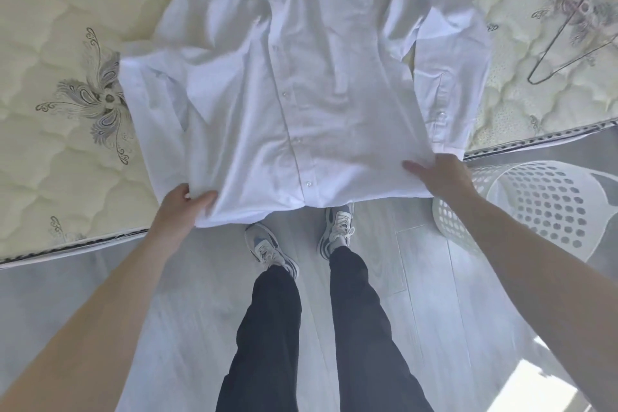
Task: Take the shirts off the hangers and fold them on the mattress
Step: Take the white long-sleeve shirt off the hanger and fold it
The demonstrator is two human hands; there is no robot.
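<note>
A white button-up shirt (301,77) lies spread front-up on the quilted mattress (60,130), collar far from me, its hem hanging over the mattress's near edge. My left hand (182,207) pinches the hem's left corner between thumb and fingers. My right hand (441,174) holds the hem's right corner, thumb on top of the cloth and the fingers hidden under it. Both sleeves lie beside the body, the left one folded inward near the collar. An empty wire hanger (575,20) lies on the mattress at the far right.
A white perforated plastic laundry basket (541,207) stands on the grey wood floor to my right, close to the mattress edge. My legs and sneakers (301,241) are directly below the shirt's hem.
</note>
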